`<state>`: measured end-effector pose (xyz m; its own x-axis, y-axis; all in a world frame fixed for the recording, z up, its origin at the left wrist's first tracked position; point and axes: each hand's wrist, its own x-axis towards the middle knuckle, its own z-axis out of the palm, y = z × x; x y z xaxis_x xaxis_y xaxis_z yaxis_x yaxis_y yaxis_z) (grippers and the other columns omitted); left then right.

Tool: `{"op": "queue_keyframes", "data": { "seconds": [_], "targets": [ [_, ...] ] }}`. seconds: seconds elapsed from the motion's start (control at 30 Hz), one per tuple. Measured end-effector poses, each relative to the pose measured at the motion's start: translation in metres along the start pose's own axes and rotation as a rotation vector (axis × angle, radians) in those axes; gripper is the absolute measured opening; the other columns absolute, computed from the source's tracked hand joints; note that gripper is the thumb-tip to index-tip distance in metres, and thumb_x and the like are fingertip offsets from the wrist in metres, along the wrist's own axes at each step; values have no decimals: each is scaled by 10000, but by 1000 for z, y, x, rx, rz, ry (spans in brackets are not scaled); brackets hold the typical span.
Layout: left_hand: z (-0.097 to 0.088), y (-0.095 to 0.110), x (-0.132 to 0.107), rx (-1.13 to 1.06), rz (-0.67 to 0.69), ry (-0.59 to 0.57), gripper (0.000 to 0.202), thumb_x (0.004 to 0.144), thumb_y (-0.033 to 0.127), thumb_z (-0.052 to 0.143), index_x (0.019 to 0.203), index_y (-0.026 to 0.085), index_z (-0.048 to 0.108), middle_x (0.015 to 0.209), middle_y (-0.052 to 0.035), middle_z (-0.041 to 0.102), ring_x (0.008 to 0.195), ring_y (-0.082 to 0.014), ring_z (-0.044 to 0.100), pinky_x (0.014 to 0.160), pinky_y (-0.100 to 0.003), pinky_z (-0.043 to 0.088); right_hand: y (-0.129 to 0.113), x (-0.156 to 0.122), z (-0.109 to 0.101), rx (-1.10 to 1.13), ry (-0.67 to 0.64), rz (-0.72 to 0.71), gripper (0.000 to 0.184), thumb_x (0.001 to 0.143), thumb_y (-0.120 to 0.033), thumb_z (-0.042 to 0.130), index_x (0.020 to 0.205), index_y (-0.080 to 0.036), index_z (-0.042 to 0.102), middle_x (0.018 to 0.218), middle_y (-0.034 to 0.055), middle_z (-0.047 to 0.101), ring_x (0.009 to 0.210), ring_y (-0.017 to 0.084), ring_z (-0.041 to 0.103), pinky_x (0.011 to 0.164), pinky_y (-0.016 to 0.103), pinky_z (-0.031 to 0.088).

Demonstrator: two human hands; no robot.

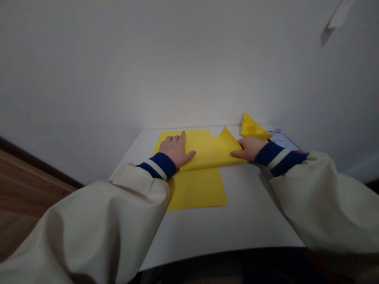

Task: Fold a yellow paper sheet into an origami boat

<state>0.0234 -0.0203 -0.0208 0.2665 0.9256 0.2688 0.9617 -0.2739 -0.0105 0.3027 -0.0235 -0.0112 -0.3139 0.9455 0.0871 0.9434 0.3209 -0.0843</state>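
A yellow sheet of paper lies on the white table, and a second yellow sheet, partly folded with a raised corner, lies across its far part. My left hand rests flat on the folded sheet's left part, fingers stretched out. My right hand presses the folded sheet's right tip, fingers together on the paper. A finished yellow paper boat stands just behind my right hand.
A pale wall rises right behind the table. Blue and white papers lie at the table's far right corner. Wooden floor shows to the left. The table's near edge is just below my sleeves.
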Motion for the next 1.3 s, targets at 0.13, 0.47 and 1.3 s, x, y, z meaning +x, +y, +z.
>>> {"op": "queue_keyframes", "data": {
  "seconds": [0.13, 0.47, 1.3],
  "targets": [
    [-2, 2, 2, 26, 16, -44, 811, 763, 609, 392, 1364, 68, 332, 1234, -197, 525, 1119, -343, 462, 945, -422, 322, -9, -3, -4, -82, -66, 116, 437, 759, -554, 478, 804, -157, 654, 768, 131, 684, 710, 251, 637, 597, 340, 469],
    [-1, 1, 3, 63, 47, -41, 834, 779, 694, 311, 1370, 107, 338, 1280, -191, 488, 1190, -342, 420, 978, -438, 295, -20, -5, -11, -84, -116, 184, 475, 807, -531, 458, 967, -125, 648, 921, 171, 679, 872, 296, 629, 722, 377, 454],
    [-2, 3, 18, -33, -32, -13, 745, 699, 735, 407, 1138, 157, 575, 1096, -163, 551, 1071, -336, 449, 902, -421, 346, -24, -5, -12, -119, -107, 171, 513, 802, -553, 438, 976, -120, 650, 912, 158, 683, 846, 258, 633, 704, 321, 456]
  ]
}}
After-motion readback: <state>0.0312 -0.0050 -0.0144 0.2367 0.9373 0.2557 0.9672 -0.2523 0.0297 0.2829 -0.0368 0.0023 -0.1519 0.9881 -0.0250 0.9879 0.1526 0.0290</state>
